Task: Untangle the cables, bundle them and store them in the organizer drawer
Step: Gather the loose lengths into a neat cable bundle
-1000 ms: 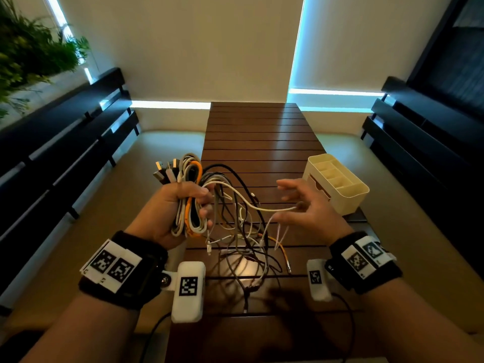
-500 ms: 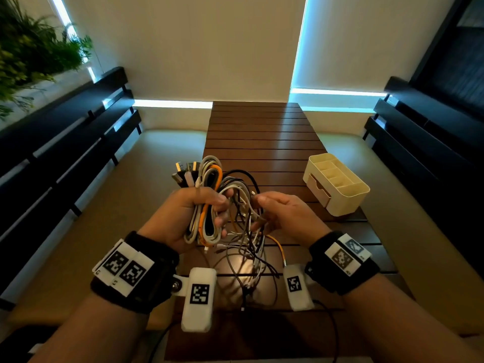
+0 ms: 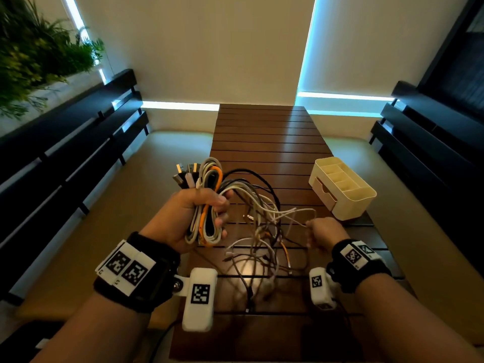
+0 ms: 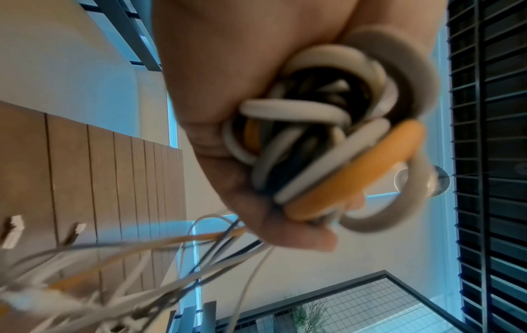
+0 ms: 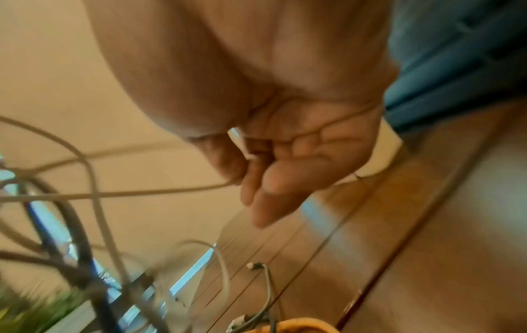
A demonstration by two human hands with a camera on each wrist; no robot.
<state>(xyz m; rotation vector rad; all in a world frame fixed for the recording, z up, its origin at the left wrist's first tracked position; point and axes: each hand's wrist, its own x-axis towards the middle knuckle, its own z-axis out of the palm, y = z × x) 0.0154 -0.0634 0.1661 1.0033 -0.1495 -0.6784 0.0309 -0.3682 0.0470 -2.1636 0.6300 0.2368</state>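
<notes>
My left hand (image 3: 207,210) grips a folded bundle of white, black and orange cables (image 3: 207,200) above the wooden table (image 3: 267,142); plug ends stick out above the fist. In the left wrist view the fingers (image 4: 285,216) curl round the cable loops (image 4: 328,135). Loose strands (image 3: 262,244) hang from the bundle down to the table in a tangle. My right hand (image 3: 318,231) pinches one thin white cable (image 3: 293,213) and holds it out to the right; the right wrist view shows that cable (image 5: 159,191) between thumb and fingers (image 5: 256,180). The cream organizer (image 3: 343,187), its small drawer facing left, stands at the right.
Dark slatted benches (image 3: 65,142) run along both sides of the narrow table, with beige cushions (image 3: 162,158) below. A green plant (image 3: 34,56) sits at the upper left. The table's far half (image 3: 264,121) carries nothing.
My right hand has moved from beside the bundle out to the right, drawing one white cable from the tangle. The left hand has kept its grip on the bundle.
</notes>
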